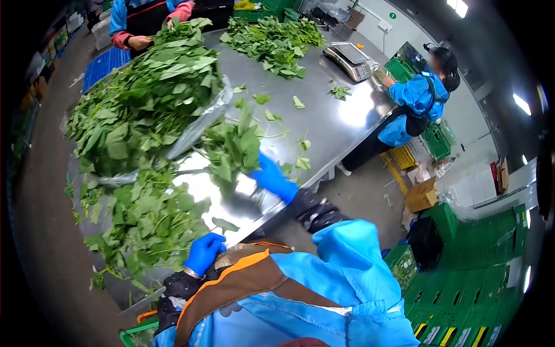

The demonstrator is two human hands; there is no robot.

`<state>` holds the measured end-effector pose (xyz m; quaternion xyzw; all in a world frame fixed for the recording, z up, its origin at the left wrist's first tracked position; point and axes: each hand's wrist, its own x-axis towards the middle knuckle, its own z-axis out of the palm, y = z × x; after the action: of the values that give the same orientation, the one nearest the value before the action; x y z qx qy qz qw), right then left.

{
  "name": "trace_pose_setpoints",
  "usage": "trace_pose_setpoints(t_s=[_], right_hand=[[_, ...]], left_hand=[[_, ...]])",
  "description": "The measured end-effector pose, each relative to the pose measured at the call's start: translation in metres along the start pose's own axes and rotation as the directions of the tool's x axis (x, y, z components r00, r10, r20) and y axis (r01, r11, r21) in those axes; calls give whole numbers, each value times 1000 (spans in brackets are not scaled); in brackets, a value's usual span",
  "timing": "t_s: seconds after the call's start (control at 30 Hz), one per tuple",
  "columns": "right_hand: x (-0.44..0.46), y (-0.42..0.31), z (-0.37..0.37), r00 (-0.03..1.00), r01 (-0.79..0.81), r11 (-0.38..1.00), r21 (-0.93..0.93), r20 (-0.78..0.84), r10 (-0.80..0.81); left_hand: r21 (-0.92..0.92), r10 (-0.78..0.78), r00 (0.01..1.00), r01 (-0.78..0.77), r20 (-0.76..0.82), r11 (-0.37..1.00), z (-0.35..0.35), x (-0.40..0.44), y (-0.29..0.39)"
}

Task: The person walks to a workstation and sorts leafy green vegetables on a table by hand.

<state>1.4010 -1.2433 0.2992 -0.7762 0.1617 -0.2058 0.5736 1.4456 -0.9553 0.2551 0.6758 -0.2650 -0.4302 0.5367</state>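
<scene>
My right hand, in a blue glove, reaches over the metal table and is closed at the lower end of a bunch of leafy greens. Its fingertips are partly hidden by leaves. My left hand, also gloved in blue, is near the table's front edge with its fingers curled; whether anything is in them is hidden. Beside it spreads a loose heap of leafy greens. Behind that rises a large pile of leafy greens, partly edged by a clear plastic sheet.
Scattered leaves dot the metal table. Another greens pile and a weighing scale are at the far side. A co-worker's hand touches the big pile. Another person stands right. Green crates are stacked lower right.
</scene>
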Motion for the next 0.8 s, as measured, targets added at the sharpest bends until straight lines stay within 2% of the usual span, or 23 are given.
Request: trace_pose_setpoints(t_s=[0.03,0.07,0.1,0.13,0.17,0.2,0.23,0.3,0.33,0.4,0.43,0.47,0.5,0.6,0.63,0.67,0.7,0.77,0.8], right_hand=[[14,29,-50,996,-42,993,109,87,33],[24,27,-102,996,89,844,-530,30,-86],[33,4,-146,997,-37,835,-550,42,72],[46,33,-196,999,25,649,-760,2,-36],[56,47,-243,997,4,609,-793,-45,-64],[66,50,-285,996,-71,569,-819,-93,-9],[80,52,-323,990,-134,522,-842,-135,35],[100,63,-392,980,-186,488,-853,-198,28],[105,74,-422,969,-219,510,-831,-246,16],[116,94,-468,957,-207,575,-792,-286,-51],[116,85,-466,964,-192,670,-717,-267,-10],[126,111,-480,985,-80,785,-614,-169,-32],[135,134,-486,997,-66,831,-552,-69,33],[136,278,-510,978,208,658,-723,156,-138],[126,326,-535,973,128,583,-802,215,82],[116,316,-528,976,-52,543,-838,71,204],[118,331,-529,965,-186,528,-829,-53,256],[114,316,-527,964,-214,753,-622,-8,267],[117,312,-529,966,-183,770,-611,34,256]], left_hand=[[-124,-67,997,71,32,990,10,12,0],[-158,-85,996,88,27,984,18,25,3],[-194,-106,994,108,23,975,27,37,7],[-200,-110,993,101,-34,975,37,50,12],[-202,-116,989,97,-88,975,46,61,15],[-161,-83,990,65,-112,985,50,73,10],[-149,-85,989,66,-123,987,56,84,15],[-132,-99,984,79,-151,988,66,96,29],[-189,-115,974,78,-194,979,71,101,29],[-147,-139,963,106,-233,983,78,105,24],[-139,-160,947,125,-278,982,79,104,29],[-101,-173,937,149,-305,984,83,103,24],[-70,-197,918,185,-343,980,87,103,18],[-3,-209,912,222,-354,975,97,103,22],[171,-96,933,163,-346,972,95,105,14],[220,-60,918,157,-392,963,93,102,13],[272,-22,904,152,-427,950,89,101,15],[113,-81,843,166,-532,980,76,94,18],[32,-121,763,183,-635,983,68,90,14]])
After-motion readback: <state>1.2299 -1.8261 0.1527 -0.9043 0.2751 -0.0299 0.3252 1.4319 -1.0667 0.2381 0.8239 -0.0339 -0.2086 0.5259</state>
